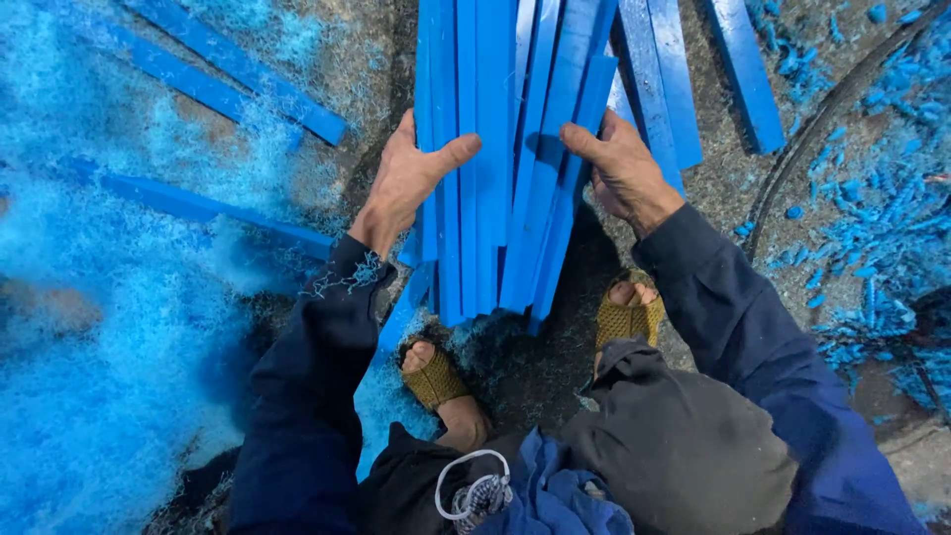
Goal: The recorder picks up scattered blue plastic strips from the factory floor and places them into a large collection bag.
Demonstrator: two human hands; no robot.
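A bundle of long blue slats (pixel 500 149) stands on end in front of me, its lower ends resting on the ground between my feet. My left hand (pixel 408 178) grips the bundle's left side with the thumb laid across the front. On the bundle's right side my right hand (pixel 622 168) clasps it the same way. Both arms wear dark blue sleeves.
Loose blue slats lie on the ground at upper left (pixel 238 69) and upper right (pixel 743 69). Blue shavings (pixel 89 376) cover the left side, and blue chips (pixel 872 208) are scattered at right beside a dark curved hose (pixel 802 139). My sandalled feet (pixel 436 376) stand below the bundle.
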